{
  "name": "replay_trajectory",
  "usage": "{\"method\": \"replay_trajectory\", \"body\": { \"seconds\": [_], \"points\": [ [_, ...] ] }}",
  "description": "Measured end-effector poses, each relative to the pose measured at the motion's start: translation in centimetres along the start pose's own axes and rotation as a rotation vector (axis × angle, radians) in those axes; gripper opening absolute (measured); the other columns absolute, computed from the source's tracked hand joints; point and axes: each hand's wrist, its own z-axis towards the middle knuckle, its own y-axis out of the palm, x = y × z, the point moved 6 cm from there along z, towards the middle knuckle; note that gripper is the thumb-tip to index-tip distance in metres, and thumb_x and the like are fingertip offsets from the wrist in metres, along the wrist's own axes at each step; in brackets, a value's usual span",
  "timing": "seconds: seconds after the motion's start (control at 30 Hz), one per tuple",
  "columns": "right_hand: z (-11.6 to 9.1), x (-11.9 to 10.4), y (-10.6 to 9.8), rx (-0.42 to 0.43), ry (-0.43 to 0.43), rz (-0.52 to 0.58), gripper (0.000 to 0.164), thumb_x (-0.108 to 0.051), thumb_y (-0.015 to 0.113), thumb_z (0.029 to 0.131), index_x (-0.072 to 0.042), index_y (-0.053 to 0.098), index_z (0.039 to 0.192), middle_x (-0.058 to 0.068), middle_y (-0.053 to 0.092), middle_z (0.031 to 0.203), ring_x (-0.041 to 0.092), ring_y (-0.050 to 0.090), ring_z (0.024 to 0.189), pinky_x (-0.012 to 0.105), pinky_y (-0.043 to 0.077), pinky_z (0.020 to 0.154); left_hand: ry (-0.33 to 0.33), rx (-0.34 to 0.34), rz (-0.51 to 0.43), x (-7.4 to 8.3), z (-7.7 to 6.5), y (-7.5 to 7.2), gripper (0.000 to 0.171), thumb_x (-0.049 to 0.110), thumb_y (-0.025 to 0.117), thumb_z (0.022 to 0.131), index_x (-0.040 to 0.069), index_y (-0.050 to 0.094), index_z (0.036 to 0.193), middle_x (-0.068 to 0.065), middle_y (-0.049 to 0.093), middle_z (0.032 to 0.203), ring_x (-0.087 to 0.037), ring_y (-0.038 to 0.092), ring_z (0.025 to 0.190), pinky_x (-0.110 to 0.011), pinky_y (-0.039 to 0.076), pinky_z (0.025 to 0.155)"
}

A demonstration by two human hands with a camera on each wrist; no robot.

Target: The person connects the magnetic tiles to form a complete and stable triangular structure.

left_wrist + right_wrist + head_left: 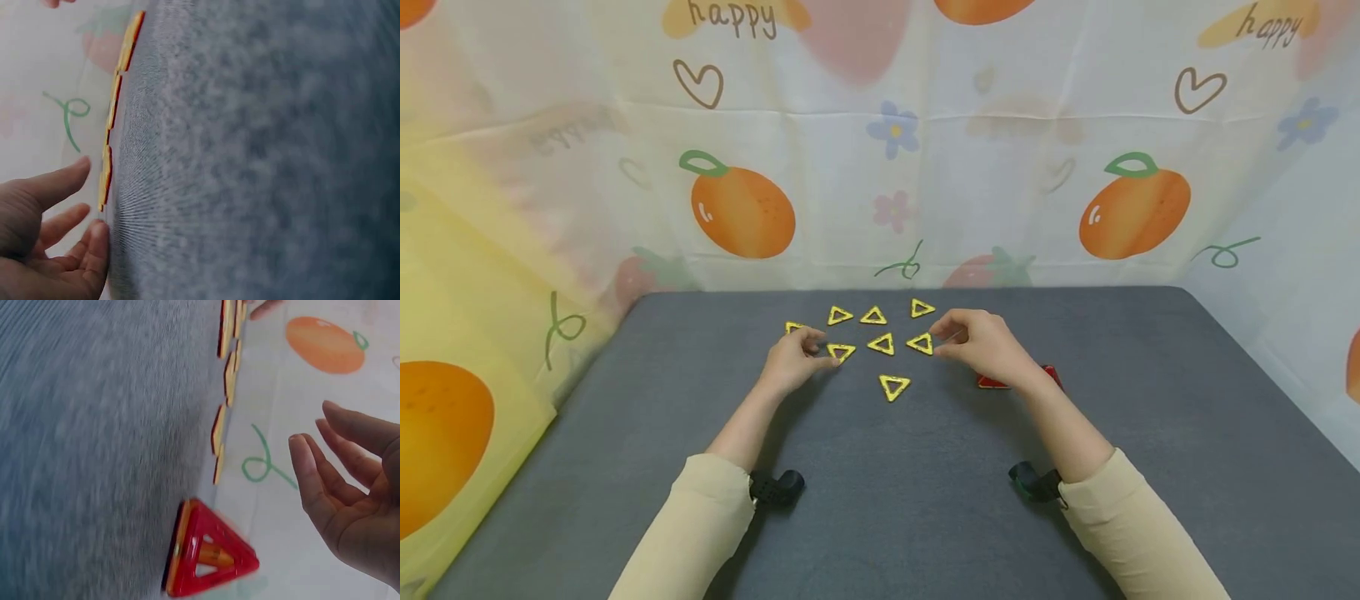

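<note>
My left hand (792, 361) is low over the table at the left of a group of yellow triangular tiles, its thumb beside one yellow tile (841, 347). Another tile (792, 326) is partly hidden behind its fingers. Thumb and fingers stand apart with nothing between them in the left wrist view. On the other side, my right hand (988, 343) hovers with fingers loosely curved, fingertips close to the rightmost tile (929, 343) of the near row. The right wrist view shows this hand (369, 525) holding nothing. Each yellow tile is a hollow triangle lying flat.
Red triangular pieces (992, 383) lie under my right forearm, partly hidden by it; one red triangle (194, 537) shows tilted up in the right wrist view. A single yellow tile (895, 378) lies nearest me on the grey table (880, 500). A printed cloth (835, 200) hangs behind.
</note>
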Motion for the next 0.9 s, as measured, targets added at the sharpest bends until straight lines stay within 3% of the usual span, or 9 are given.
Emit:
{"method": "replay_trajectory", "body": {
  "seconds": [0.1, 0.3, 0.53, 0.9],
  "points": [
    [0.5, -0.4, 0.8, -0.028, -0.017, 0.009, 0.027, -0.019, 0.072, 0.09, -0.013, 0.068, 0.116, 0.011, 0.069, 0.122, 0.023, 0.069, 0.104, 0.039, 0.056, 0.087, -0.007, -0.029, 0.003, -0.7, 0.2, 0.2, 0.057, 0.024, 0.073, 0.09, 0.006, 0.053, 0.139, -0.019, 0.058, 0.126, -0.033, 0.055, 0.116, -0.044, 0.05, 0.089],
    [1.5, -0.8, 2.9, -0.141, -0.056, -0.043, 0.035, -0.023, 0.072, 0.091, -0.012, 0.065, 0.124, 0.014, 0.067, 0.125, 0.028, 0.064, 0.113, 0.041, 0.054, 0.09, 0.051, -0.07, 0.047, -0.7, 0.7, 0.6, 0.058, 0.022, 0.071, 0.092, 0.004, 0.049, 0.143, -0.02, 0.057, 0.129, -0.033, 0.053, 0.118, -0.046, 0.048, 0.093],
    [2.2, -1.0, 5.3, -0.296, -0.102, -0.114, 0.041, -0.023, 0.071, 0.092, -0.014, 0.061, 0.13, 0.016, 0.065, 0.123, 0.028, 0.066, 0.111, 0.033, 0.056, 0.081, 0.114, -0.086, 0.081, -0.5, 0.7, 0.7, 0.057, 0.021, 0.068, 0.094, 0.002, 0.049, 0.143, -0.022, 0.057, 0.128, -0.034, 0.054, 0.114, -0.047, 0.047, 0.09],
    [2.9, -0.4, 7.1, -0.344, -0.119, -0.178, 0.045, -0.023, 0.074, 0.089, -0.016, 0.061, 0.132, 0.014, 0.065, 0.121, 0.022, 0.068, 0.101, 0.034, 0.055, 0.085, 0.13, -0.046, 0.09, -0.4, 0.8, 1.0, 0.051, 0.021, 0.069, 0.093, 0.003, 0.055, 0.139, -0.022, 0.059, 0.122, -0.034, 0.055, 0.111, -0.048, 0.046, 0.092]
  ]
}}
